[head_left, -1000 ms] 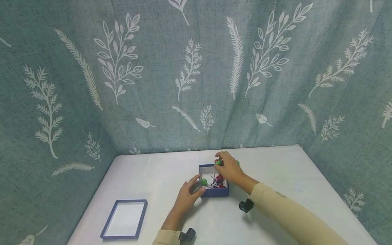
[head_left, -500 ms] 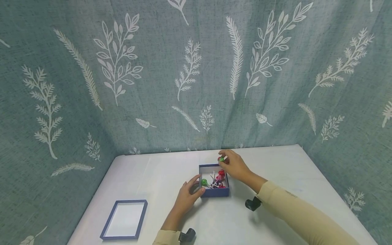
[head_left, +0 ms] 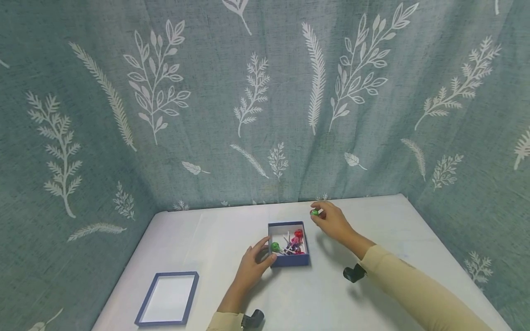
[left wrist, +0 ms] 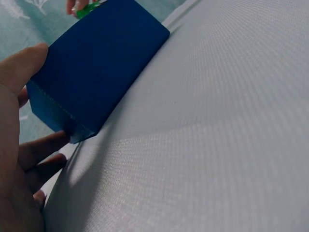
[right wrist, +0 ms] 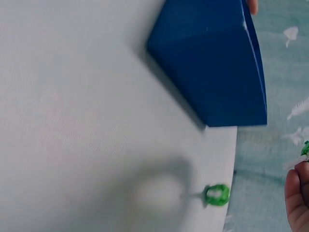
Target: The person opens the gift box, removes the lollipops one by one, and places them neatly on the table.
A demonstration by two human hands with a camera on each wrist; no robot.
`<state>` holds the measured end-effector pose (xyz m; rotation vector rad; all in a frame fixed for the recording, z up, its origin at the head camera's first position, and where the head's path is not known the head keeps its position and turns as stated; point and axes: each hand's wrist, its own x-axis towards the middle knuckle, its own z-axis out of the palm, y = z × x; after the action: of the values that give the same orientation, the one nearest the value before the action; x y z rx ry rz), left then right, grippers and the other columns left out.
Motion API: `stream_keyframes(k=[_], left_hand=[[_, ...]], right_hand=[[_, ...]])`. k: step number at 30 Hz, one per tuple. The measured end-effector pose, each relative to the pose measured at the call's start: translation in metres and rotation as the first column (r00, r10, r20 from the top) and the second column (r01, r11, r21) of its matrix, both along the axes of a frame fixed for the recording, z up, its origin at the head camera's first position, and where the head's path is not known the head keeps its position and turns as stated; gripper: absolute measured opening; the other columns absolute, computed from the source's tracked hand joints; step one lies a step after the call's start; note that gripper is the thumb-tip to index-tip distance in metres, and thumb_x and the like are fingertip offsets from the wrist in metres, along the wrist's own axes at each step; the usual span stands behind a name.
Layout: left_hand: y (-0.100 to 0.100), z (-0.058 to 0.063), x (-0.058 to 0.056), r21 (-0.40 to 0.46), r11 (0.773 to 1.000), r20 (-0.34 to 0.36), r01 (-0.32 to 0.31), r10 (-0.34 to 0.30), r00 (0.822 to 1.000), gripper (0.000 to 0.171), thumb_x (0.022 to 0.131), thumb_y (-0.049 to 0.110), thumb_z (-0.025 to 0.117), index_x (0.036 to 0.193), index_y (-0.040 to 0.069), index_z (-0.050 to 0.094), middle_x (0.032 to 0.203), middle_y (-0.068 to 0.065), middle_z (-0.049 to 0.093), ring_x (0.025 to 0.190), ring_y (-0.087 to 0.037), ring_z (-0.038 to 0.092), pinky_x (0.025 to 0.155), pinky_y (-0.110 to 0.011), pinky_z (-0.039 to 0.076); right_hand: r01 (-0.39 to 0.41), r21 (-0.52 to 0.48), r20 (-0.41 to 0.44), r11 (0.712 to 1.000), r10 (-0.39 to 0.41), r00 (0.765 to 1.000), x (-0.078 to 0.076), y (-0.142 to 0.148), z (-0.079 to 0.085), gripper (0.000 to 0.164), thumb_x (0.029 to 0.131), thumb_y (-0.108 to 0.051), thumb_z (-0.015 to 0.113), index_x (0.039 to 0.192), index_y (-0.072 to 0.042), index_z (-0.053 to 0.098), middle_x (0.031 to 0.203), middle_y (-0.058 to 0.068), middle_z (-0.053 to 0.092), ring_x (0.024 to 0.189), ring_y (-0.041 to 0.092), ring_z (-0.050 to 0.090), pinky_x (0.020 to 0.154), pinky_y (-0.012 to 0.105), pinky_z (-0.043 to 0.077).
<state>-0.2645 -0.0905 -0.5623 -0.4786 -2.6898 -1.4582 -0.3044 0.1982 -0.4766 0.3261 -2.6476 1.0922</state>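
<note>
My left hand [head_left: 250,266] grips the near left corner of a small dark blue box [head_left: 291,260], thumb on its front edge and fingers along its side. Inside the box, a green-wrapped lollipop lies by the left wall, and red, pink and purple lollipops [head_left: 296,241] are heaped at the right, their white sticks crossing. Past the box's far right corner, my right hand [head_left: 334,224] pinches a lollipop [head_left: 314,213] with a green wrapper, held above the table. Another green lollipop [right wrist: 218,195] lies on the table in the right wrist view; the right hand hides it in the head view.
A shallow box lid [head_left: 167,298] with blue edges and a white inside lies at the front left of the white table [head_left: 223,225]. A grey-green curtain [head_left: 215,105] with white leaf prints hangs close along the table's back and sides.
My right hand has moved from over the box's right side off to the right with the green lollipop, uncovering the red lollipop in the box. The left hand stays on the box.
</note>
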Motion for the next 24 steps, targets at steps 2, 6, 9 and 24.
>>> stream_keyframes(k=[2, 6, 9, 24], left_hand=[[0.000, 0.001, 0.000, 0.004, 1.000, 0.000, 0.001, -0.001, 1.000, 0.063, 0.089, 0.050, 0.066, 0.144, 0.024, 0.049, 0.127, -0.006, 0.063, 0.131, -0.031, 0.046, 0.117, -0.054, 0.011], [0.000, -0.001, 0.000, 0.000, 1.000, -0.003, 0.000, 0.000, 1.000, 0.064, 0.089, 0.049, 0.066, 0.144, 0.023, 0.049, 0.127, -0.005, 0.063, 0.131, -0.029, 0.046, 0.117, -0.053, 0.009], [0.000, -0.002, -0.001, -0.002, 1.000, -0.010, 0.002, -0.002, 1.000, 0.064, 0.088, 0.050, 0.066, 0.144, 0.023, 0.049, 0.127, -0.004, 0.064, 0.131, -0.028, 0.047, 0.118, -0.052, 0.009], [-0.001, -0.003, -0.002, -0.007, 1.000, -0.019, 0.011, -0.011, 1.000, 0.063, 0.089, 0.050, 0.065, 0.144, 0.024, 0.049, 0.127, -0.005, 0.064, 0.131, -0.030, 0.046, 0.117, -0.055, 0.011]], right_hand=[[0.017, 0.001, 0.013, 1.000, -0.017, 1.000, 0.000, 0.005, -0.001, 0.032, 0.093, -0.016, 0.066, 0.123, -0.005, 0.062, 0.112, 0.008, 0.063, 0.088, 0.018, 0.063, 0.079, 0.040, 0.055], [0.041, 0.009, 0.029, 0.999, -0.042, 0.999, -0.001, 0.015, -0.005, 0.033, 0.094, -0.017, 0.066, 0.124, -0.005, 0.061, 0.115, 0.011, 0.063, 0.092, 0.022, 0.064, 0.081, 0.042, 0.055], [0.061, 0.009, 0.041, 0.998, -0.061, 0.997, -0.002, 0.021, -0.009, 0.035, 0.094, -0.018, 0.066, 0.125, -0.004, 0.060, 0.117, 0.012, 0.063, 0.094, 0.023, 0.065, 0.082, 0.043, 0.055], [0.120, 0.016, 0.059, 0.993, -0.120, 0.991, -0.014, 0.044, -0.026, 0.030, 0.095, -0.018, 0.064, 0.119, 0.000, 0.064, 0.117, 0.015, 0.065, 0.096, 0.029, 0.065, 0.078, 0.042, 0.055]])
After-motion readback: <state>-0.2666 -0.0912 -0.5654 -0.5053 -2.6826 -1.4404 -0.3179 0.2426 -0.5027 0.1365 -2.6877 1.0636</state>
